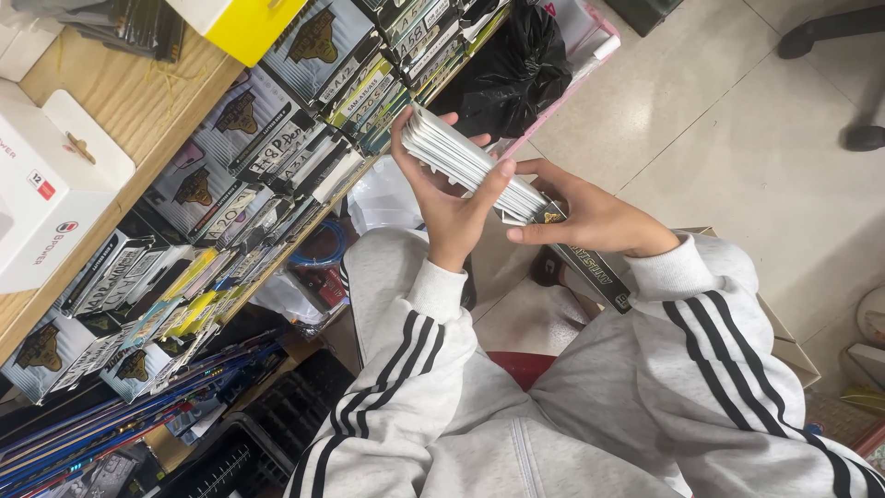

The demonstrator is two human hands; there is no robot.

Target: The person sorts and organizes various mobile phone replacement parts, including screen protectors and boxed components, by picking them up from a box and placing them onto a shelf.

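My left hand (445, 207) grips a thick stack of flat white packets (466, 161) from below, thumb and fingers wrapped around its edges. My right hand (595, 219) holds the stack's right end, fingertips pinched on the last packets. Under the right hand a dark, narrow box (599, 272) with pale lettering rests across my lap. Both arms wear grey sleeves with black stripes. The stack is held up in front of wooden shelves (138, 120) packed with similar flat packets (267, 138).
Shelves at left hold rows of boxed packets with labels; white boxes (51, 175) and a yellow box (241, 26) lie on top. A black plastic bag (516, 60) sits in a pink basket. A cardboard box (793, 346) stands at right on the tiled floor.
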